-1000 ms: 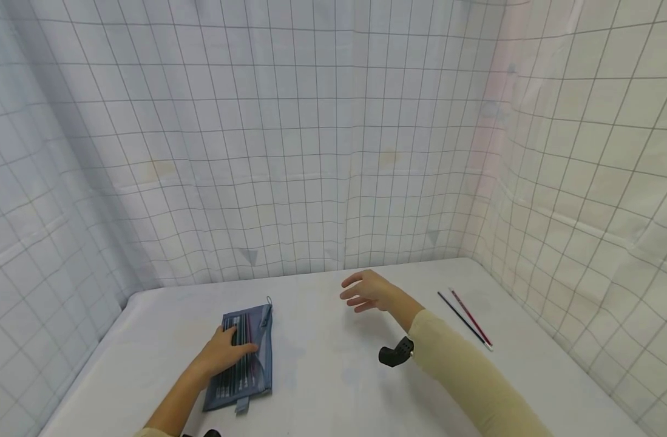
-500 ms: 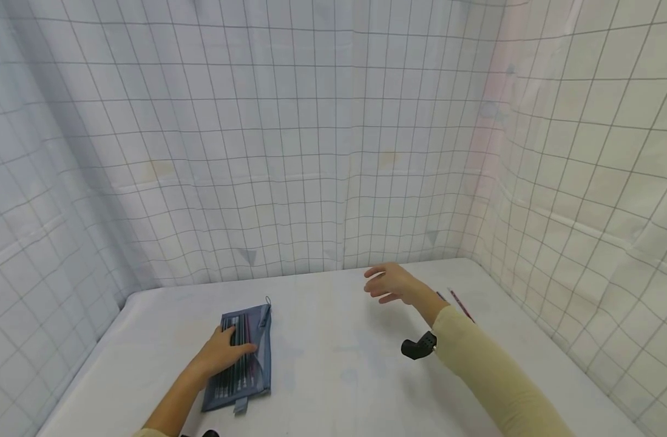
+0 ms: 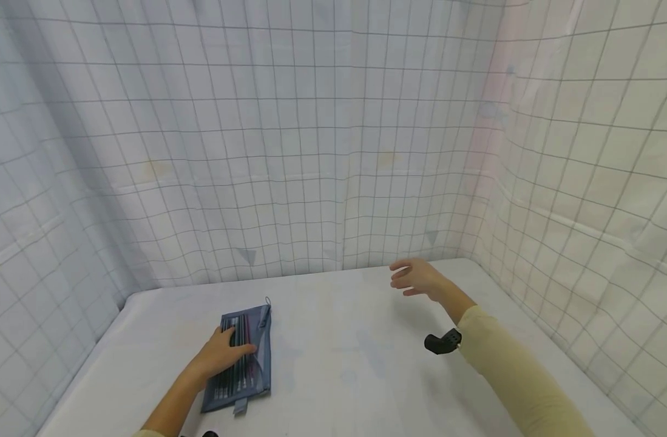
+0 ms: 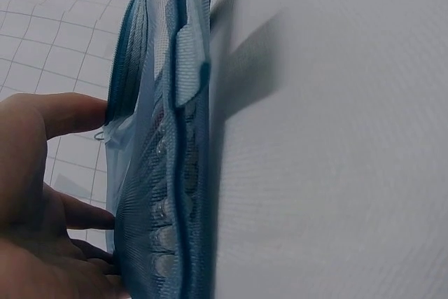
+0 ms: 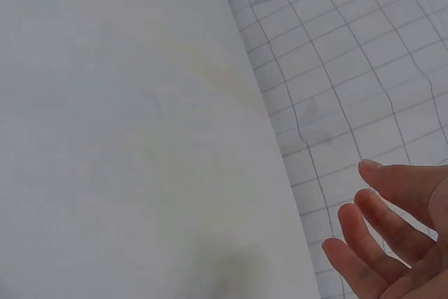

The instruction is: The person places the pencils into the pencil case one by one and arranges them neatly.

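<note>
A blue mesh pencil case lies flat on the left half of the white table, holding several pencils that show through the mesh. My left hand rests on top of it, thumb and fingers spread apart. In the left wrist view, the thumb and fingertips of that left hand touch the mesh face of the case without wrapping round it. My right hand hovers over the far right of the table, fingers loosely bent; the right wrist view shows the same hand with nothing in it.
The white table is backed by a grid-patterned curtain, which also hangs at both sides. A black wrist camera sits under the right sleeve. Part of the table's right side is hidden by that arm.
My right hand has moved right and slightly away, over the table. A dark pencil and a red one, seen earlier at the right, are now hidden by that arm. The left hand stays put.
</note>
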Action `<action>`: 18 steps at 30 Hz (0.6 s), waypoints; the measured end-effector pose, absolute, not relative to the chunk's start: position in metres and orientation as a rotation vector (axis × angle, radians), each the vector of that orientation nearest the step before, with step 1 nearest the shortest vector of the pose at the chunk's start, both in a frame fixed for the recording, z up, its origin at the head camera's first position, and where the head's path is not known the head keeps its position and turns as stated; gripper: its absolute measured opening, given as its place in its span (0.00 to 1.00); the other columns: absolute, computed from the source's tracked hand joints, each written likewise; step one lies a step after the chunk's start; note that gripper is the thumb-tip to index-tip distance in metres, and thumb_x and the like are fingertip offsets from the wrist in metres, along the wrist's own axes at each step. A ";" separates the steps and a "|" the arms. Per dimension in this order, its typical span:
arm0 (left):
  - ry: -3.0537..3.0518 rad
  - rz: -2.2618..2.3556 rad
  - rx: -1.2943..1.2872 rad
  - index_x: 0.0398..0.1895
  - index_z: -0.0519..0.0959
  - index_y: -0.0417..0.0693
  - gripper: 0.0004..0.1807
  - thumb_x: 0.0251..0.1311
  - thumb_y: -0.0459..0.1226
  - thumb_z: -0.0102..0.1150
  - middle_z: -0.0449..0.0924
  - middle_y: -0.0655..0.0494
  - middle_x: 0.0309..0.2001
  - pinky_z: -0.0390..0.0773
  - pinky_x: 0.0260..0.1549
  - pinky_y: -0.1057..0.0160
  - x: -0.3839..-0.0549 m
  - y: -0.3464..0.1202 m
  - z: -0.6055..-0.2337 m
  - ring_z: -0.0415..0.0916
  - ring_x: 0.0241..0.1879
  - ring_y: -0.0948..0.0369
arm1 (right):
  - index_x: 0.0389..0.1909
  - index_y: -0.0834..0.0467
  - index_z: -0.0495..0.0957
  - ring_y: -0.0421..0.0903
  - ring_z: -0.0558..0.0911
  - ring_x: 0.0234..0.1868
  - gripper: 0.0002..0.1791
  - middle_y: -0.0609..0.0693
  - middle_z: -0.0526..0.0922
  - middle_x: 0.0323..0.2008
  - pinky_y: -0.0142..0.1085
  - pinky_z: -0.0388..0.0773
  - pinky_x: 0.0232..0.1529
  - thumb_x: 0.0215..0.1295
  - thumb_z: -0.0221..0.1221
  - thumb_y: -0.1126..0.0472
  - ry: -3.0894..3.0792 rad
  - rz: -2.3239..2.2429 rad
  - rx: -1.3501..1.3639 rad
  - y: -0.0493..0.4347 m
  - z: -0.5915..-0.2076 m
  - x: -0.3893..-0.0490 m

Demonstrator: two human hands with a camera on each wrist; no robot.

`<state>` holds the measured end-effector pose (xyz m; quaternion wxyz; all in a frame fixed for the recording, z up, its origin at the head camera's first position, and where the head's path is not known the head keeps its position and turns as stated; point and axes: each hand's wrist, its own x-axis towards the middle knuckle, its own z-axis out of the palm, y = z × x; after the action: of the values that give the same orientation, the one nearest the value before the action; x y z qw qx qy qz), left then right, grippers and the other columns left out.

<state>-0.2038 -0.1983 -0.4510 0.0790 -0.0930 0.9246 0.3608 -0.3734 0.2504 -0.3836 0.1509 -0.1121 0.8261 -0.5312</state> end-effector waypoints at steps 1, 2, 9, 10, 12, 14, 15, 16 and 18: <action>2.768 1.078 -0.280 0.75 0.49 0.18 0.57 0.66 0.57 0.62 0.34 0.12 0.72 0.49 0.65 0.25 -0.204 -0.198 -0.451 0.38 0.71 0.20 | 0.67 0.66 0.73 0.58 0.84 0.57 0.27 0.66 0.80 0.59 0.47 0.83 0.52 0.68 0.66 0.68 2.382 -1.521 -0.319 0.255 -0.382 -0.374; 2.768 1.078 -0.281 0.75 0.49 0.18 0.57 0.66 0.57 0.62 0.34 0.12 0.72 0.49 0.65 0.25 -0.204 -0.198 -0.451 0.38 0.71 0.20 | 0.67 0.66 0.73 0.57 0.84 0.56 0.27 0.65 0.80 0.59 0.47 0.83 0.53 0.69 0.66 0.67 2.397 -1.514 -0.311 0.260 -0.381 -0.375; 2.765 1.080 -0.266 0.75 0.49 0.18 0.57 0.66 0.57 0.62 0.33 0.12 0.72 0.47 0.65 0.24 -0.204 -0.199 -0.451 0.37 0.71 0.19 | 0.68 0.68 0.71 0.60 0.82 0.59 0.28 0.65 0.79 0.60 0.52 0.82 0.54 0.70 0.66 0.66 2.512 -1.411 -0.277 0.287 -0.374 -0.375; 2.765 1.078 -0.266 0.74 0.49 0.18 0.57 0.66 0.57 0.62 0.33 0.12 0.72 0.47 0.65 0.24 -0.204 -0.200 -0.451 0.37 0.70 0.19 | 0.68 0.68 0.71 0.61 0.81 0.59 0.28 0.65 0.79 0.60 0.53 0.81 0.55 0.69 0.66 0.66 2.518 -1.407 -0.270 0.290 -0.373 -0.375; 2.761 1.074 -0.269 0.74 0.49 0.18 0.57 0.66 0.57 0.62 0.33 0.11 0.72 0.47 0.65 0.24 -0.204 -0.200 -0.451 0.36 0.70 0.19 | 0.68 0.68 0.71 0.62 0.81 0.60 0.28 0.66 0.79 0.60 0.55 0.80 0.57 0.69 0.66 0.66 2.520 -1.408 -0.263 0.296 -0.373 -0.376; 2.758 1.070 -0.276 0.74 0.49 0.18 0.57 0.66 0.58 0.62 0.33 0.11 0.72 0.47 0.65 0.24 -0.204 -0.200 -0.450 0.37 0.70 0.19 | 0.68 0.69 0.71 0.62 0.80 0.60 0.28 0.66 0.79 0.60 0.57 0.78 0.58 0.70 0.65 0.67 2.521 -1.408 -0.250 0.302 -0.374 -0.376; 2.758 1.065 -0.277 0.74 0.49 0.18 0.57 0.66 0.58 0.62 0.33 0.11 0.72 0.47 0.65 0.24 -0.204 -0.200 -0.450 0.37 0.70 0.19 | 0.68 0.69 0.70 0.62 0.80 0.60 0.28 0.66 0.79 0.60 0.57 0.78 0.58 0.70 0.65 0.67 2.526 -1.398 -0.253 0.305 -0.375 -0.376; 2.761 1.059 -0.277 0.74 0.49 0.18 0.57 0.66 0.57 0.62 0.33 0.11 0.72 0.47 0.65 0.24 -0.204 -0.200 -0.450 0.37 0.70 0.19 | 0.68 0.70 0.70 0.63 0.80 0.60 0.28 0.67 0.78 0.60 0.58 0.78 0.58 0.70 0.64 0.67 2.524 -1.399 -0.242 0.309 -0.376 -0.376; 2.768 1.048 -0.274 0.74 0.49 0.18 0.57 0.66 0.57 0.62 0.34 0.11 0.72 0.48 0.65 0.25 -0.204 -0.198 -0.450 0.37 0.70 0.19 | 0.67 0.70 0.69 0.64 0.80 0.60 0.28 0.68 0.77 0.61 0.58 0.78 0.58 0.70 0.64 0.67 2.531 -1.390 -0.222 0.316 -0.378 -0.375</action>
<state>-0.2044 -0.1981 -0.4501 0.0843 -0.0919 0.9279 0.3512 -0.3750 0.3159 -0.3781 0.1224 -0.0762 0.8674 -0.4763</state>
